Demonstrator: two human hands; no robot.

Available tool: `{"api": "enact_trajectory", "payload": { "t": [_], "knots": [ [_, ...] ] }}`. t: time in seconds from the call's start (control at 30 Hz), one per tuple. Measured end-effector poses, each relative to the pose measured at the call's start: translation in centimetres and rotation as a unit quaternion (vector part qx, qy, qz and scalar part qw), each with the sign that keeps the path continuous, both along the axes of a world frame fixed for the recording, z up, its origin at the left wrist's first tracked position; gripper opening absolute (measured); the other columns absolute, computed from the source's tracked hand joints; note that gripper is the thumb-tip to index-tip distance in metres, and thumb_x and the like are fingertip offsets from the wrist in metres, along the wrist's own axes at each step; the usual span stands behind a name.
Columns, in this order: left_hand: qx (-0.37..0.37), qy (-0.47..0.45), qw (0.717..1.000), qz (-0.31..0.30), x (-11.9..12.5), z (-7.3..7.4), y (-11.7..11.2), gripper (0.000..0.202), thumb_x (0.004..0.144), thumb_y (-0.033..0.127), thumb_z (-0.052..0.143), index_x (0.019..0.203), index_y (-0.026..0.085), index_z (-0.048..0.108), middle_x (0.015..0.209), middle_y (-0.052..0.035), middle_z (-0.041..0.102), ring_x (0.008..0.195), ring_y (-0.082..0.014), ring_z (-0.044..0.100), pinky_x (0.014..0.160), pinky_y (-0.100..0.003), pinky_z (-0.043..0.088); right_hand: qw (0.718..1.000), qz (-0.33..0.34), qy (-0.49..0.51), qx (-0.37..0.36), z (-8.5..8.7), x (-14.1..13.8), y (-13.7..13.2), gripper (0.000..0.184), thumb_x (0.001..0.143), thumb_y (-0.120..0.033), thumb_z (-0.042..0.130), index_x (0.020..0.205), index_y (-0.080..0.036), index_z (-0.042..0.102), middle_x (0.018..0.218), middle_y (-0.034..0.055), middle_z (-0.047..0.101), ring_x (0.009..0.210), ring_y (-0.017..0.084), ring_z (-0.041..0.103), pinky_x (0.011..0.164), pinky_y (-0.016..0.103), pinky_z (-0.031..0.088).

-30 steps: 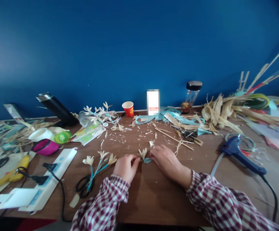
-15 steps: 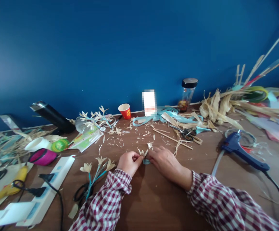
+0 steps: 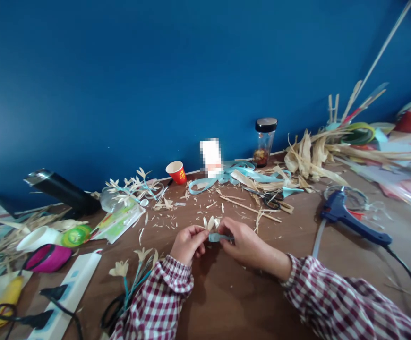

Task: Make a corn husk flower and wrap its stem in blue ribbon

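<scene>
In the middle of the brown desk (image 3: 205, 297), between two hands, I see a little pale flower (image 3: 210, 223) with a blue strip (image 3: 215, 237) at its bottom. The left hand (image 3: 187, 245) has just moved in from beside the flower, and now its fingers seem to pinch it low down. The right hand (image 3: 240, 241) has just curled up from lying flatter, so its thumb shows. Its fingers seem to grip one end of the blue strip, but I can't see how tight. To me, this means both hands are busy on the same small thing, one keeping the flower steady and the other minding the strip. The flower has a few thin, cream petals that look like dry leaves. They point up and spread apart. The blue strip looks flat and lies sideways under them. I can't tell if it goes all the way around. By the left checked sleeve (image 3: 156, 302) are more pale flowers (image 3: 119, 268) on blue stems (image 3: 126, 285), near black scissors (image 3: 110, 311). Past the hands, little dry scraps (image 3: 210, 205) are all over, and a blue glue gun (image 3: 354, 224) rests off to the right.
</scene>
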State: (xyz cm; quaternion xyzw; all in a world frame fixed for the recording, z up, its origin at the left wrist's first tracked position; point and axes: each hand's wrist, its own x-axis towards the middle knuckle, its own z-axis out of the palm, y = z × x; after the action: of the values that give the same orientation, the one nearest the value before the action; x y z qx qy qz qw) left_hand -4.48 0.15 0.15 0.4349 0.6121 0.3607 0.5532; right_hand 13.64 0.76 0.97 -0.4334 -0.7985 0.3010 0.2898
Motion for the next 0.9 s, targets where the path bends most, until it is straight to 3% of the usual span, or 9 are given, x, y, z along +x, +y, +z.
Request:
{"api": "enact_trajectory", "payload": {
  "t": [0.2,0.4,0.57,0.67,0.73,0.83,0.9],
  "knots": [
    [-0.008,-0.112,0.993,0.035,0.3,-0.6,-0.5,0.037,0.056,0.042,0.076,0.072,0.015,0.056,0.043,0.008,0.049,0.031,-0.0032,0.038,0.031,-0.015,0.02,0.99,0.031,0.095,-0.104,0.8,0.3,0.5,0.013,0.083,-0.019,0.05,0.09,-0.014,0.059,0.078,0.0024,0.064,0.069,0.013,0.056,0.063,0.023,0.042],
    [-0.027,-0.133,0.99,0.023,0.7,-0.1,-0.8,0.039,0.051,0.037,0.08,0.075,0.014,0.059,0.044,0.0083,0.049,0.033,-0.0029,0.039,0.032,-0.014,0.021,0.992,0.034,0.062,-0.103,0.6,0.4,0.8,0.01,0.08,-0.015,0.054,0.075,-0.015,0.063,0.064,-0.0011,0.061,0.057,0.011,0.051,0.053,0.021,0.037],
    [-0.043,-0.144,0.988,0.025,0.7,-0.3,-1.0,0.036,0.052,0.039,0.079,0.07,0.014,0.06,0.038,0.0081,0.047,0.031,-0.0033,0.038,0.032,-0.014,0.021,0.994,0.046,0.054,-0.082,0.7,0.4,0.7,0.011,0.081,-0.017,0.055,0.084,-0.016,0.065,0.078,0.0022,0.065,0.07,0.013,0.057,0.063,0.023,0.042],
    [-0.054,-0.156,0.986,0.024,0.6,-0.4,-1.0,0.036,0.051,0.038,0.079,0.068,0.013,0.058,0.036,0.0073,0.047,0.03,-0.0035,0.038,0.031,-0.014,0.022,0.992,0.056,0.05,-0.097,0.6,0.6,0.6,0.009,0.081,-0.019,0.055,0.082,-0.017,0.064,0.076,0.0016,0.064,0.069,0.013,0.056,0.063,0.024,0.043],
    [-0.061,-0.174,0.982,0.046,0.5,-0.2,-0.9,0.039,0.049,0.037,0.08,0.069,0.013,0.058,0.035,0.0078,0.047,0.03,-0.0032,0.037,0.03,-0.013,0.022,0.991,0.023,0.077,-0.106,0.8,0.6,0.4,0.007,0.081,-0.021,0.056,0.084,-0.017,0.061,0.074,0.0007,0.062,0.066,0.013,0.055,0.06,0.023,0.042],
    [-0.055,-0.226,0.965,0.122,0.4,0.2,-0.7,0.041,0.046,0.032,0.083,0.07,0.014,0.055,0.042,0.0091,0.048,0.033,-0.0013,0.038,0.031,-0.01,0.023,0.98,-0.098,0.157,-0.077,1.1,0.5,-0.2,0.011,0.083,-0.027,0.055,0.089,-0.017,0.056,0.075,0.0005,0.059,0.065,0.012,0.053,0.056,0.021,0.041],
    [-0.041,-0.265,0.948,0.17,0.3,0.5,-0.5,0.042,0.045,0.028,0.083,0.074,0.014,0.054,0.047,0.0099,0.048,0.036,0.0003,0.04,0.033,-0.008,0.024,0.971,-0.11,0.191,-0.098,1.1,0.2,-0.6,0.017,0.087,-0.033,0.05,0.082,-0.017,0.056,0.069,-0.0006,0.056,0.06,0.011,0.05,0.052,0.021,0.038]
  ]
}}
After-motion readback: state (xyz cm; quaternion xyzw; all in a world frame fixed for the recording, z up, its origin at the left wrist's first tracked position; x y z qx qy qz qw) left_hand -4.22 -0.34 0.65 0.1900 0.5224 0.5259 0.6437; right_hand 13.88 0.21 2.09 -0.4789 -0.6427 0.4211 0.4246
